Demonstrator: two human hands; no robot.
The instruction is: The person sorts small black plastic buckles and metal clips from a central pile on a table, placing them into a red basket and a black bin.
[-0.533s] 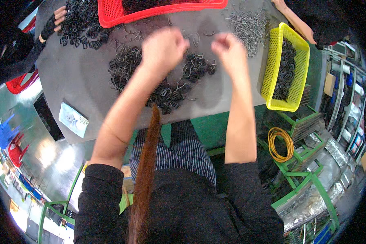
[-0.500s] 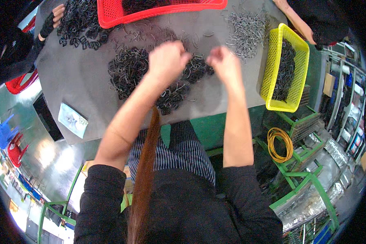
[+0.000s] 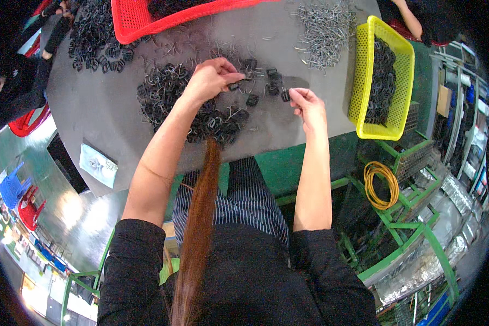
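My left hand [image 3: 213, 80] is above the right side of a heap of small black plastic pieces [image 3: 165, 98], many with bent metal wires. Its thumb and fingers pinch a small black piece [image 3: 234, 86]. Farther right, my right hand [image 3: 309, 108] grips another small black piece [image 3: 286, 95] between thumb and fingertips, a thin wire showing above it. Between the hands, a few loose black pieces [image 3: 273, 81] lie on the grey table [image 3: 277, 130].
A red basket [image 3: 126, 32] stands at the far edge, a yellow basket [image 3: 355, 103] of black pieces at the right. Silver wire hooks [image 3: 325, 35] lie beyond my right hand. A second black heap [image 3: 95, 43] and a clear bag [image 3: 98, 165] are at left. Other people's arms [image 3: 410, 19] show at both far corners.
My right hand has come nearer me and now shows a black piece in its fingers. My left hand has shifted slightly and its pinched piece is visible. Loose pieces lie between the hands.
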